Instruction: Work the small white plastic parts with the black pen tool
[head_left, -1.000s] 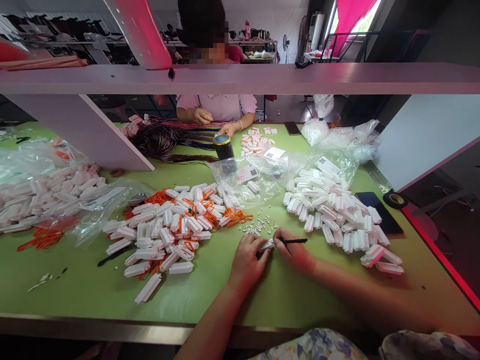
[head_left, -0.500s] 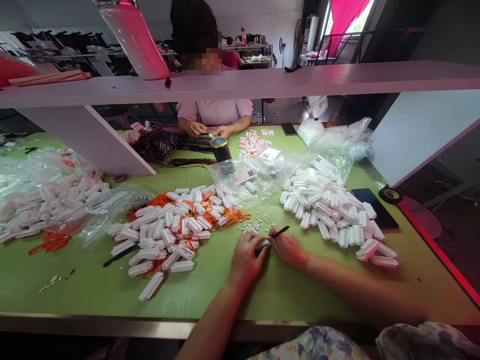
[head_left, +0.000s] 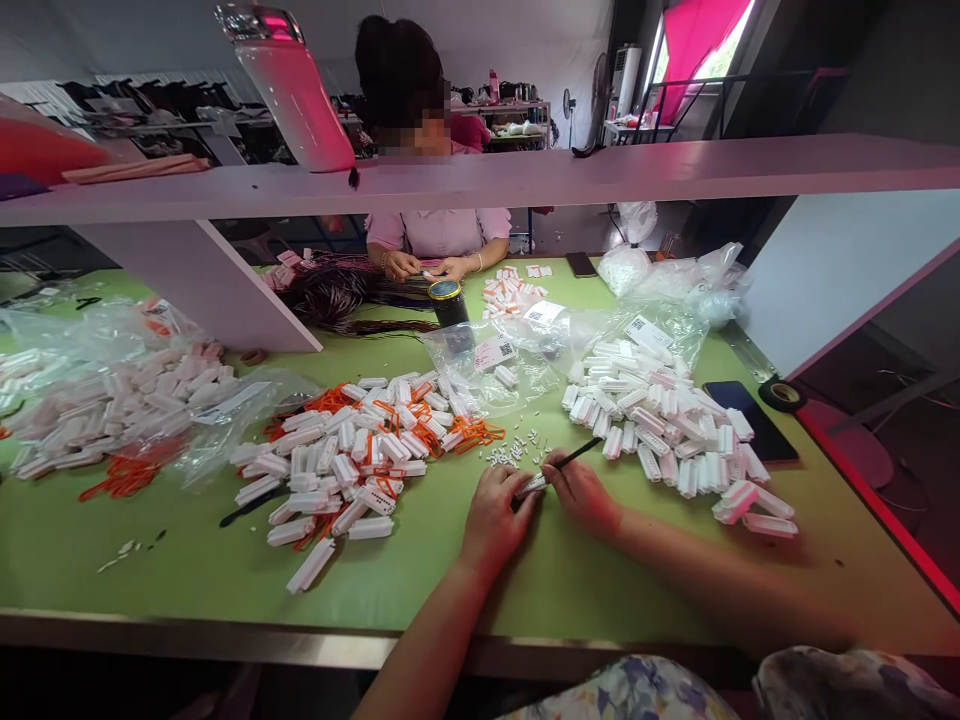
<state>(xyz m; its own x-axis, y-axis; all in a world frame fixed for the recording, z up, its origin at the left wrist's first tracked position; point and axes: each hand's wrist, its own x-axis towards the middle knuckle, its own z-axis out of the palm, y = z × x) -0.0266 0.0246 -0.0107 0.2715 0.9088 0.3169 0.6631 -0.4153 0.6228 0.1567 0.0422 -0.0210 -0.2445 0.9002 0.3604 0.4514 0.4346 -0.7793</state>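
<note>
My left hand point(head_left: 501, 515) is closed round a white connector piece point(head_left: 534, 484) low over the green table. Pinched in my right hand point(head_left: 583, 495) is a thin black tool point(head_left: 581, 452), its dark end pointing up and to the right; its other end is hidden by my fingers at the connector. Just beyond my hands lie many tiny white pins point(head_left: 517, 447). A heap of white connectors with orange pieces point(head_left: 352, 455) spreads to the left, and another heap of white connectors point(head_left: 660, 415) lies to the right.
Clear plastic bags point(head_left: 487, 370) and a black can point(head_left: 450, 305) stand beyond the pins. A shelf point(head_left: 480, 190) crosses above the table, carrying a bottle point(head_left: 300, 100). Across the table sits a person. A dark tablet point(head_left: 757, 425) and tape roll point(head_left: 782, 394) are at right.
My right hand has tilted the black tool and its upper end has shifted right and up. The view has shifted slightly, with the left side of the scene moving right.
</note>
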